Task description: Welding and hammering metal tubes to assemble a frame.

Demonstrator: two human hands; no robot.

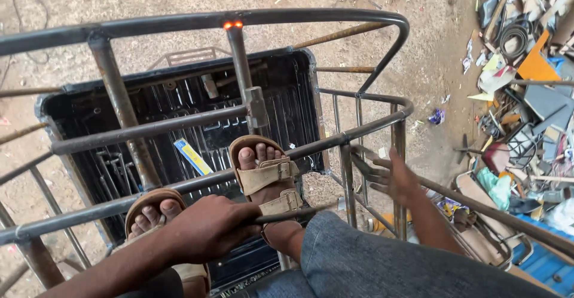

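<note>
The left hand [206, 226] sits low in the view, just left of centre. Its fingers are fully closed around the near end of a thin dark rod [293, 214], which runs rightward from the fist, across the ankle of the right foot, toward an upright of the frame. The hand rests against a horizontal tube of the metal frame [149, 129].

The frame is built of round steel tubes: a curved top rail, several horizontal rails and vertical posts. At the joint where the centre post meets the top rail, a small orange glowing spot [233, 25] is visible.

Both feet wear tan sandals. The left foot [156, 211] lies just behind the left hand, toes on a lower rail. The right foot [263, 169] stands at the centre, toes pointing away from the person. Beneath the feet and inside the frame lies a black ribbed tray [179, 95], with a yellow and blue strip [192, 157] on its floor.

A leg in blue denim [382, 262] fills the lower centre.

The right hand [394, 178] is right of centre, beyond the knee, blurred. Its fingers are spread wide and hold nothing; the hand hovers near a slanted frame tube.

At the far right, a scrap pile [526, 95] covers the dirt floor [418, 83].
</note>
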